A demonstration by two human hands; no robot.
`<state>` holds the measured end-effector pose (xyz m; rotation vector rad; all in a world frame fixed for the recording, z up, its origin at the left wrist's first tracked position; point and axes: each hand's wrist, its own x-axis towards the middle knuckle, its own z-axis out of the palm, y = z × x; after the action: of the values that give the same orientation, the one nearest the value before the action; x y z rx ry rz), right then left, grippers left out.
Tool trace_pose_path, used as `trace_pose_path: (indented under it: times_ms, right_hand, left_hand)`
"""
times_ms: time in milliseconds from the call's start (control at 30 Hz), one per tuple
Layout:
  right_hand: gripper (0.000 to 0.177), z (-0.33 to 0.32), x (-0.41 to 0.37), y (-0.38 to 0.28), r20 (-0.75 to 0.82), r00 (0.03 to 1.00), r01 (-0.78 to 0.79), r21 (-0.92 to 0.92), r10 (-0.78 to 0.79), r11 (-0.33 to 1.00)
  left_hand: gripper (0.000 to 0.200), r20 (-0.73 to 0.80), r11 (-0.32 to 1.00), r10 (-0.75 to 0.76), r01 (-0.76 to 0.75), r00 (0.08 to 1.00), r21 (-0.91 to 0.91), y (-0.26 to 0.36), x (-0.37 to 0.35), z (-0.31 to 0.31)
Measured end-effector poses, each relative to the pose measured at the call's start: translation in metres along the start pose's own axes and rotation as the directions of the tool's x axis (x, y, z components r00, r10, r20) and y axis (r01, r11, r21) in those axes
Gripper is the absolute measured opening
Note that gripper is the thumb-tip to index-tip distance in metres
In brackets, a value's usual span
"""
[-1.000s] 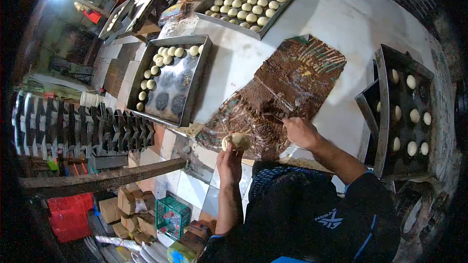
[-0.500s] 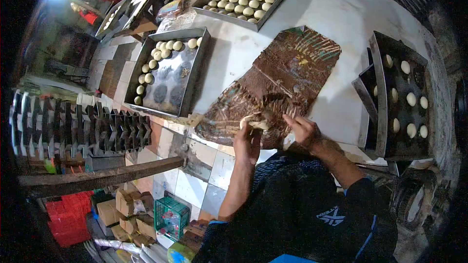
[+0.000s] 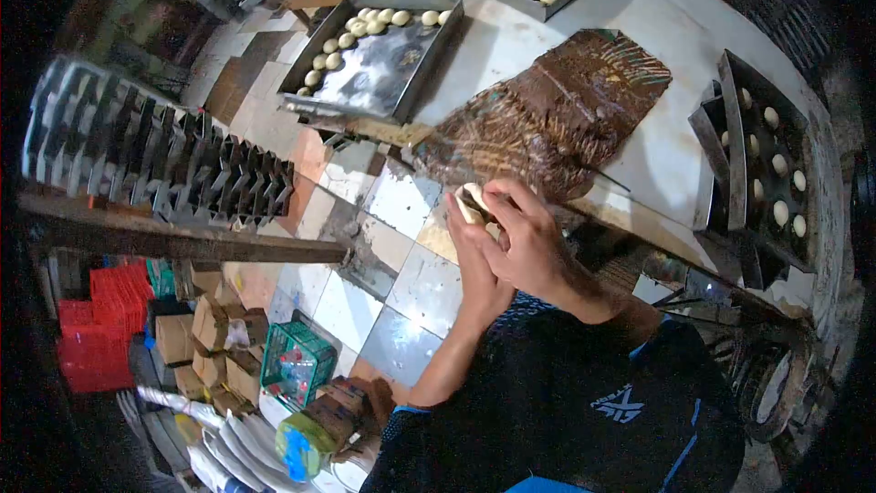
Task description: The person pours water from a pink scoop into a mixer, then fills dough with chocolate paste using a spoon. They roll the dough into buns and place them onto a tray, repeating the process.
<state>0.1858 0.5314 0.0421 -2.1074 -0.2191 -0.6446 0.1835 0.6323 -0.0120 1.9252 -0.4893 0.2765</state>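
Observation:
In front of my body, my left hand (image 3: 476, 276) holds a flattened piece of pale dough (image 3: 468, 207) with a dark brown filling in it. My right hand (image 3: 538, 242) closes over the same dough from the right, thumb and fingers pinching its edge. Just beyond both hands, a sheet smeared with thick brown paste (image 3: 570, 114) lies on the white table (image 3: 657, 160). A thin dark stick (image 3: 613, 181) shows at the sheet's near right side.
A metal tray (image 3: 401, 114) partly lined with dough balls stands at the table's left edge. Another tray (image 3: 546, 11), full of balls, is farther back. Stacked trays (image 3: 730, 137) sit at the right. A wooden beam (image 3: 182, 242) and green crate (image 3: 297, 361) are lower left.
My right hand has left the paste and joined my left hand on the dough. Both hands are now nearer my body, off the table edge. The view has shifted.

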Motion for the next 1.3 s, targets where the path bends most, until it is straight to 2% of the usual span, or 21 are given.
trace_pose_path:
  times_ms: [33, 67, 100, 167, 300, 367, 433, 467, 500, 567, 633, 700, 733, 767, 833, 900, 967, 1067, 1167, 1233, 1300]
  right_hand:
    - [0.029, 0.008, -0.009, -0.010, -0.053, 0.998, 0.045, -0.042, -0.047, 0.998]
    - [0.029, 0.008, -0.015, -0.020, -0.039, 0.998, 0.040, -0.048, -0.042, 0.998]
    - [0.026, 0.005, -0.018, -0.032, -0.053, 0.982, 0.178, -0.063, -0.182, 0.982]
    - [0.023, -0.005, -0.023, -0.058, -0.041, 0.946, 0.317, -0.080, -0.321, 0.945]
    - [0.027, -0.011, -0.032, -0.089, 0.153, 0.957, 0.211, 0.213, -0.246, 0.954]
    - [0.028, -0.013, -0.036, -0.095, 0.525, 0.837, -0.408, 0.406, 0.156, 0.818]
    - [0.030, -0.013, -0.043, -0.101, 0.599, 0.754, -0.587, 0.429, 0.271, 0.686]
    - [0.032, -0.011, -0.045, -0.098, 0.429, 0.902, -0.244, 0.418, 0.047, 0.875]
    - [0.034, -0.011, -0.047, -0.097, 0.268, 0.936, 0.134, 0.331, -0.229, 0.934]
    - [0.032, -0.020, -0.047, -0.121, 0.303, 0.937, 0.104, 0.228, -0.172, 0.968]
    - [0.030, -0.021, -0.057, -0.116, 0.224, 0.947, 0.215, 0.093, -0.230, 0.972]
    - [0.032, -0.035, -0.061, -0.101, 0.183, 0.944, 0.266, 0.076, -0.275, 0.961]
    - [0.034, -0.044, -0.060, -0.092, 0.160, 0.927, 0.333, 0.069, -0.340, 0.940]
    - [0.034, -0.055, -0.058, -0.087, 0.143, 0.936, 0.317, 0.055, -0.322, 0.947]
    - [0.028, -0.081, -0.053, -0.079, 0.077, 0.976, 0.191, 0.156, -0.204, 0.969]
    - [0.026, -0.107, -0.054, -0.065, 0.072, 0.996, 0.037, 0.238, -0.056, 0.971]
    - [0.023, -0.137, -0.056, -0.046, 0.137, 0.973, -0.225, 0.409, 0.185, 0.884]
    - [0.022, -0.179, -0.062, -0.017, -0.091, 0.996, 0.039, 0.360, -0.007, 0.932]
    - [0.028, -0.225, -0.068, 0.007, -0.212, 0.956, 0.206, 0.002, -0.201, 0.978]
    - [0.035, -0.263, -0.074, 0.038, -0.312, 0.895, 0.330, -0.013, -0.317, 0.944]
    - [0.026, -0.291, -0.081, 0.061, -0.434, 0.870, 0.352, 0.217, -0.232, 0.911]
  left_hand:
    - [0.076, 0.008, 1.000, 0.001, -0.001, 1.000, -0.015, 0.007, -0.009, -0.018]
    - [0.076, -0.009, 0.950, -0.121, 0.113, 0.993, -0.293, 0.021, -0.017, -0.035]
    - [0.075, 0.008, 0.810, -0.243, 0.208, 0.970, -0.549, 0.031, -0.026, -0.050]
    - [0.081, -0.037, 0.455, -0.277, 0.097, 0.960, -0.885, 0.033, -0.042, -0.071]
    - [0.055, -0.127, 0.629, -0.136, -0.014, 0.983, -0.777, 0.021, -0.072, -0.103]
    - [0.038, -0.244, 0.797, 0.015, -0.159, 0.970, -0.583, 0.018, -0.082, -0.108]
    - [0.025, -0.304, 0.883, 0.244, -0.341, 0.921, -0.322, 0.015, -0.083, -0.108]
    - [0.028, -0.321, 0.916, 0.256, -0.336, 0.912, -0.221, 0.018, -0.086, -0.107]
    - [0.032, -0.335, 0.938, 0.272, -0.326, 0.902, -0.117, 0.023, -0.089, -0.104]
    - [0.044, -0.375, 0.963, 0.244, -0.269, 0.894, -0.014, 0.036, -0.089, -0.100]
    - [0.053, -0.198, 0.973, 0.179, -0.143, 0.964, 0.182, 0.055, -0.082, -0.101]
    - [0.055, -0.114, 0.976, 0.210, -0.202, 0.971, 0.081, 0.063, -0.072, -0.092]
    - [0.056, -0.127, 0.952, 0.043, -0.079, 0.991, -0.295, 0.067, -0.069, -0.082]
    - [0.058, -0.070, 0.779, -0.129, 0.058, 0.989, -0.624, 0.071, -0.066, -0.072]
    - [0.059, 0.094, 0.572, -0.037, 0.098, 0.995, -0.814, 0.067, -0.058, -0.052]
    - [0.053, 0.052, 0.404, 0.077, 0.016, 0.996, -0.914, 0.069, -0.050, -0.016]
    - [0.047, 0.040, 0.647, 0.191, -0.095, 0.981, -0.757, 0.086, -0.029, 0.011]
    - [0.030, -0.079, 0.643, 0.299, -0.262, 0.951, -0.720, 0.115, 0.001, 0.070]
    - [0.059, -0.152, 0.795, 0.160, -0.219, 0.975, -0.566, 0.150, 0.013, 0.129]
    - [0.090, -0.043, 0.634, 0.119, -0.110, 0.992, -0.766, 0.185, 0.022, 0.174]
    - [0.095, 0.167, 0.558, 0.484, -0.156, 0.859, -0.815, 0.189, 0.048, 0.216]
